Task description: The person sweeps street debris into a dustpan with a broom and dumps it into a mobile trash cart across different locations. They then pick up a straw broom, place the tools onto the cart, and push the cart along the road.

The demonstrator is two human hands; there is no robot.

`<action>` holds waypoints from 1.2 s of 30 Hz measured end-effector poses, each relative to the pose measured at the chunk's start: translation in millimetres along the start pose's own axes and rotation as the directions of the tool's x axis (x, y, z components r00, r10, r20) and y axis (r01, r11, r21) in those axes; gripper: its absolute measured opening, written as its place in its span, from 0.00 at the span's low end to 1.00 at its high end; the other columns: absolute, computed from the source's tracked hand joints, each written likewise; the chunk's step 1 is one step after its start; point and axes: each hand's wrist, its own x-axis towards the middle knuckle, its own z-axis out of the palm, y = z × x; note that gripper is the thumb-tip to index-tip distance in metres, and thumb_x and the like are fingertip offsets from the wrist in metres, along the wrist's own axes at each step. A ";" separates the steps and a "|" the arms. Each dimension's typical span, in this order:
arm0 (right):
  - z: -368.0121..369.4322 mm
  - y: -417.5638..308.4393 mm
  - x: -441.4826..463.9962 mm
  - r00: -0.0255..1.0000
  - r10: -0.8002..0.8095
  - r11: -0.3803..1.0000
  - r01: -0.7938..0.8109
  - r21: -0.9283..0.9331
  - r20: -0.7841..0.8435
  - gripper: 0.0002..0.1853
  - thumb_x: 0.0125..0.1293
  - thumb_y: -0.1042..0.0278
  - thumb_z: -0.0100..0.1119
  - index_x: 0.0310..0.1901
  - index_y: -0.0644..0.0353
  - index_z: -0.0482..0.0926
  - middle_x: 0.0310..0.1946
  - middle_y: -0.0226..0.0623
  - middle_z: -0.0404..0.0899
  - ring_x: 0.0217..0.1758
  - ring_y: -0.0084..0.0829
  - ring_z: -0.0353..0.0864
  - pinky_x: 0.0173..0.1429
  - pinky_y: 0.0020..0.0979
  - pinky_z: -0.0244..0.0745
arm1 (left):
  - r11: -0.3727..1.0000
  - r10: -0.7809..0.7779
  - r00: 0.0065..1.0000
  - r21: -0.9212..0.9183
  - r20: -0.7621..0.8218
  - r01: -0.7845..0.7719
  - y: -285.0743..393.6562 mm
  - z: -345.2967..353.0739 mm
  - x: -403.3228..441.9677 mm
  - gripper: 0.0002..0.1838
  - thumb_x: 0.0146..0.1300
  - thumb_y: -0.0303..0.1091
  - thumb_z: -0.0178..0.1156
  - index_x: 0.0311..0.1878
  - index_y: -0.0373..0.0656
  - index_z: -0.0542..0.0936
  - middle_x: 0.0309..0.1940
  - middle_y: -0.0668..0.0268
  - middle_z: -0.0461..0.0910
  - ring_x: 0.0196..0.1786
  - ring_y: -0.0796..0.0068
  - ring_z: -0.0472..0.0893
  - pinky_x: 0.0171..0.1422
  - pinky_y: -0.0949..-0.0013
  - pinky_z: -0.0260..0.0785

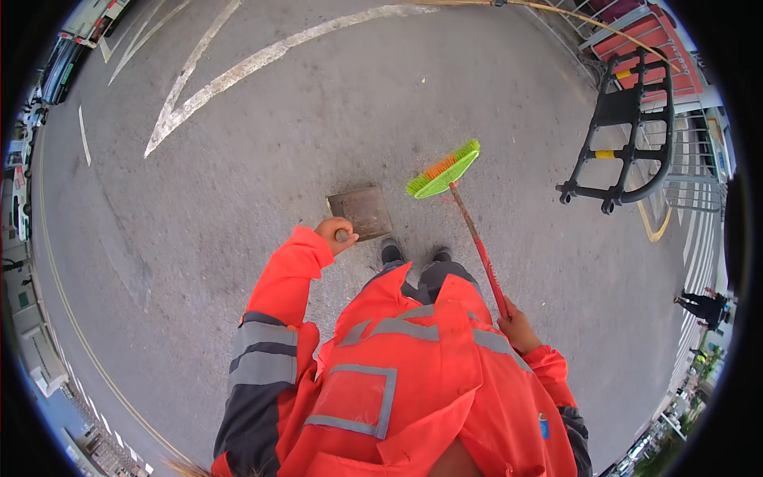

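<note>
My left hand (334, 232) is closed around the round end of a dustpan handle. Below it the brown, square dustpan (366, 208) is seen from above, in front of my shoes; the rest of its handle is mostly hidden by the hand. My right hand (520, 329) grips the red, worn stick of a broom (442, 172). The broom's bright green head, with green and orange bristles, lies ahead and to the right of the dustpan, apart from it. Whether the bristles touch the asphalt I cannot tell.
A black plastic barrier (612, 107) stands at the right, with metal railings (693, 191) behind it. A long thin pole (588, 17) crosses the top right. Vehicles (63, 67) are at the far left. A person in dark clothes (702, 308) is at the far right. White lines mark the road.
</note>
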 end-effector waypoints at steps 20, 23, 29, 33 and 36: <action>-27.5 83.6 135.0 0.998 0.046 0.999 -0.047 -0.012 -0.041 0.18 0.59 0.58 0.52 0.44 0.65 0.71 0.37 0.54 0.77 0.42 0.50 0.78 0.43 0.42 0.70 | 0.984 0.101 0.982 0.129 0.159 -0.122 -24.7 -42.3 170.8 0.12 0.47 0.32 0.63 0.20 0.42 0.68 0.19 0.60 0.70 0.25 0.57 0.70 0.30 0.60 0.61; -46.9 -31.5 129.1 0.987 0.162 0.981 -0.159 0.113 -0.010 0.13 0.59 0.65 0.52 0.42 0.63 0.71 0.33 0.49 0.77 0.34 0.42 0.78 0.36 0.38 0.72 | 0.983 0.110 0.972 0.121 0.205 -0.137 -37.5 -43.1 196.5 0.13 0.47 0.31 0.63 0.19 0.42 0.67 0.19 0.60 0.69 0.25 0.57 0.70 0.29 0.60 0.60; -46.8 -40.0 155.0 0.872 0.473 0.824 -0.488 0.288 0.124 0.12 0.56 0.71 0.53 0.43 0.64 0.72 0.30 0.36 0.78 0.30 0.27 0.76 0.34 0.31 0.71 | 0.987 0.087 0.937 0.099 0.337 -0.128 -45.6 -38.4 200.5 0.13 0.46 0.32 0.63 0.19 0.42 0.67 0.18 0.59 0.68 0.26 0.54 0.69 0.30 0.58 0.59; -11.1 -42.6 150.7 0.871 0.481 0.806 -0.484 0.341 0.098 0.08 0.55 0.71 0.54 0.35 0.64 0.72 0.26 0.36 0.76 0.24 0.29 0.75 0.28 0.32 0.69 | 0.990 0.117 0.945 0.041 0.304 -0.135 -62.7 -41.9 198.6 0.12 0.43 0.33 0.63 0.19 0.43 0.67 0.18 0.58 0.69 0.25 0.53 0.70 0.29 0.57 0.59; 14.1 -90.2 129.0 0.922 0.388 0.902 -0.375 0.213 -0.018 0.07 0.53 0.81 0.47 0.34 0.63 0.65 0.17 0.36 0.68 0.16 0.26 0.69 0.16 0.30 0.64 | 0.982 0.178 0.937 0.010 0.301 -0.190 -62.7 -44.7 182.9 0.11 0.40 0.34 0.62 0.19 0.43 0.68 0.17 0.57 0.70 0.24 0.52 0.71 0.27 0.56 0.59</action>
